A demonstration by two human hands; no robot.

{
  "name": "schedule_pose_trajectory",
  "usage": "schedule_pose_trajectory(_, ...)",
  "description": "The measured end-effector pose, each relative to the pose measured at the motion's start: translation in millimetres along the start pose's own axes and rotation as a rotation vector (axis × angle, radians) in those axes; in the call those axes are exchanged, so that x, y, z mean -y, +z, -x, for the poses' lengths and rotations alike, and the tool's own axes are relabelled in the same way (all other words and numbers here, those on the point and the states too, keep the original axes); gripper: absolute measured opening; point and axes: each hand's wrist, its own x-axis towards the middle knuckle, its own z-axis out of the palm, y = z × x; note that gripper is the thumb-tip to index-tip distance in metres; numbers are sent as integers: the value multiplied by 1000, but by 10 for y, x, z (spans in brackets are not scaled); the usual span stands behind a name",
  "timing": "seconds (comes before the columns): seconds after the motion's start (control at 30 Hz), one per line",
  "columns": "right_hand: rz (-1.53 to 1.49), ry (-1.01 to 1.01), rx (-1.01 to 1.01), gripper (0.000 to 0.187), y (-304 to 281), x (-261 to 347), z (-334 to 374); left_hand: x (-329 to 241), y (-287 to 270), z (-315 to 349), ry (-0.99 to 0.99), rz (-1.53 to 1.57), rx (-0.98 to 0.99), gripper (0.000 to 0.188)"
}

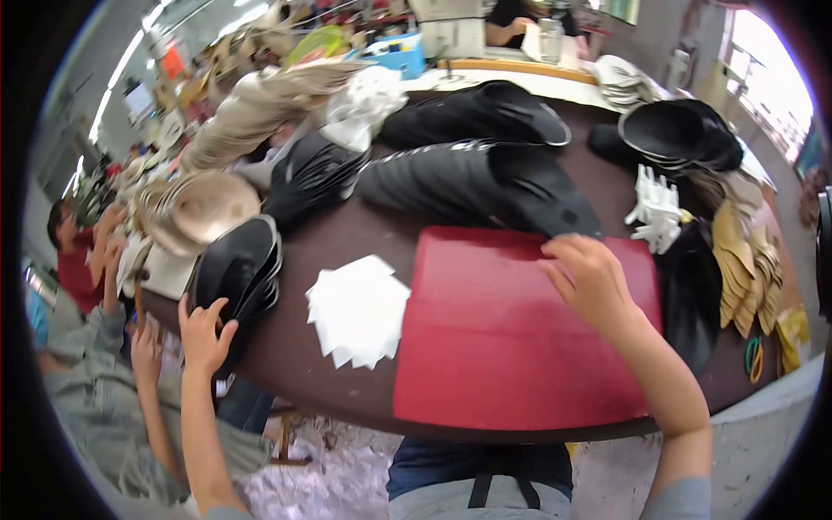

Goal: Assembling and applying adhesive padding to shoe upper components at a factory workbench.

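Observation:
My left hand [204, 336] is at the left side of the table, fingers apart, against the near side of a stack of black curved pieces [236, 264] that look like shoe uppers. Whether it touches them I cannot tell. My right hand [594, 277] hangs over a red mat [520, 347], thumb and fingers apart with nothing visible between them. Its fingertips are near the right end of a long overlapping row of black pieces [459, 186]. Left of the mat lies a fanned stack of white sheets [357, 312].
A co-worker's hand [146, 351] is close to my left forearm. Beige stacked pieces [208, 208] stand at the far left. On the right are a white pronged object [655, 208], more black pieces [680, 134], tan pieces [741, 269] and rubber bands [754, 360].

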Motion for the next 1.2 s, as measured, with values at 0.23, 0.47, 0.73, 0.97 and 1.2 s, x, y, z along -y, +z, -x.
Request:
schedule_pose_trajectory(0.23,-177,205,252,23,180,-996,-364,-1841,121,-876,639,238,-386,48)
schedule_pose_trajectory(0.47,-298,485,298,22,309,-769,-483,-3225,564,-1592,947,435,-518,53)
schedule_pose_trajectory(0.73,-44,427,122,14,311,-1286,-510,-3394,928,-1741,984,335,-478,52)
schedule_pose_trajectory(0.97,259,107,-134,26,-927,-79,-952,-2967,777,-1192,605,1322,45,60)
schedule_pose_trajectory(1.2,-184,-219,838,28,81,383,-718,-2165,492,646,605,1586,680,71)
